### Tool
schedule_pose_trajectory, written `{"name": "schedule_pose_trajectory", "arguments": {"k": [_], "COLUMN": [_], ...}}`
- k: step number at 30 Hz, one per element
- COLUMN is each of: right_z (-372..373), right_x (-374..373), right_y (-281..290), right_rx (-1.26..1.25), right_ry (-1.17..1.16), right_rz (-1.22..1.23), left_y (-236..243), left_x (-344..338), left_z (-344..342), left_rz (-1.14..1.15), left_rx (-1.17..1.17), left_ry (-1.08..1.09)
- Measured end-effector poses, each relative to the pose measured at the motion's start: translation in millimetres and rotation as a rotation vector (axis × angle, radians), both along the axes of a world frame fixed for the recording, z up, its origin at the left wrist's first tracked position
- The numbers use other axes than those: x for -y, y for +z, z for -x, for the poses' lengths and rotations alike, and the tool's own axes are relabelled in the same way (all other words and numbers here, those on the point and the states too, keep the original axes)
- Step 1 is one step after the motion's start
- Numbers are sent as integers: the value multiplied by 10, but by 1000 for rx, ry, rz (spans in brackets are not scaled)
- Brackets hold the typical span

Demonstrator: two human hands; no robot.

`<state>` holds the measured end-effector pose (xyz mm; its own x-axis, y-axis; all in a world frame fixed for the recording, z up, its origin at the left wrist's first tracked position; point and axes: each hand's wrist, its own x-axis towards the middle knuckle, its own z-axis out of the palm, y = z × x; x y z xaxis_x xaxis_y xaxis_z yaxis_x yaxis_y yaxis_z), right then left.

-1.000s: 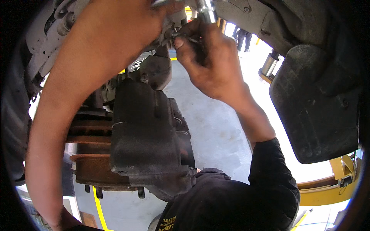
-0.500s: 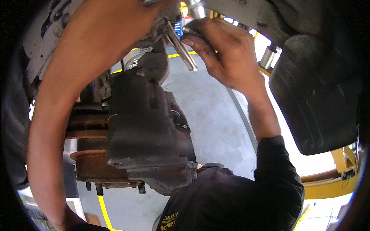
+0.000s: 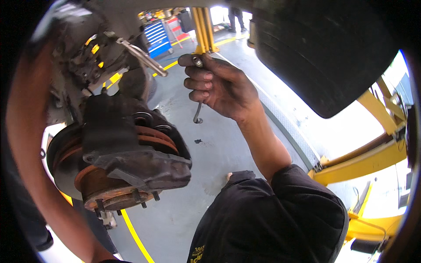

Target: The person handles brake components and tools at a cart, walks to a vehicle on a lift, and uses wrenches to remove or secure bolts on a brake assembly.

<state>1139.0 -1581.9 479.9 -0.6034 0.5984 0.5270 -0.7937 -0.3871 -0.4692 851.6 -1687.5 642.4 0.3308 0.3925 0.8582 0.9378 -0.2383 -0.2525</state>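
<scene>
My right hand [image 3: 221, 85] is raised palm up, its fingers curled round a slim metal rod-like tool [image 3: 198, 115]. One end sticks out between thumb and forefinger; the bent lower end hangs below the fingers. To its left, silver pliers [image 3: 142, 57] with long handles jut out from the wheel well, apart from the hand. Below them sits a dark brake caliper [image 3: 112, 125] over a rusty brake disc [image 3: 94, 182] with several wheel studs. My left forearm [image 3: 30, 144] reaches up along the left side; that hand is blurred and lost in the dark upper left.
A black mudflap-like panel [image 3: 324, 57] hangs at upper right. Yellow lift parts [image 3: 362, 158] stand at the right. Beyond are a blue tool cabinet [image 3: 157, 38], a yellow post [image 3: 204, 30] and a person's legs [image 3: 237, 19]. Yellow lines mark the grey floor [image 3: 206, 149].
The view has shifted, showing more floor and workshop. My right hand has come away from the pliers and turned palm up, with the tool in it. My left hand has left the top middle.
</scene>
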Motion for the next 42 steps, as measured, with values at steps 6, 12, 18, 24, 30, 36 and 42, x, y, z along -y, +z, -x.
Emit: {"name": "schedule_pose_trajectory", "arguments": {"k": [6,12,18,24,30,36,42], "right_z": [-304,-447,-450,-898,-1536,-1998,-2191], "right_x": [575,979,1328,1734,2054,2235,2313], "right_y": [5,-193,-375,-707,-872,-863,-891], "right_rx": [51,53,71,126,222,316,373], "right_ry": [-186,-253,-100,-100,-209,-271,-319], "right_rz": [139,188,265,350,378,358,280], "left_y": [-530,-1383,-2299,-2735,-2782,-2562,-2526], "left_x": [1540,2540,2060,2017,2259,2356,2386], "left_z": [486,173,-1416,-2426,-2949,-3345,-3362], "left_rz": [-205,-4,524,661,758,676,663], "left_rx": [633,1345,1649,1704,1798,1775,1682], "left_ry": [53,326,-196,-347,-484,-327,-354]}}
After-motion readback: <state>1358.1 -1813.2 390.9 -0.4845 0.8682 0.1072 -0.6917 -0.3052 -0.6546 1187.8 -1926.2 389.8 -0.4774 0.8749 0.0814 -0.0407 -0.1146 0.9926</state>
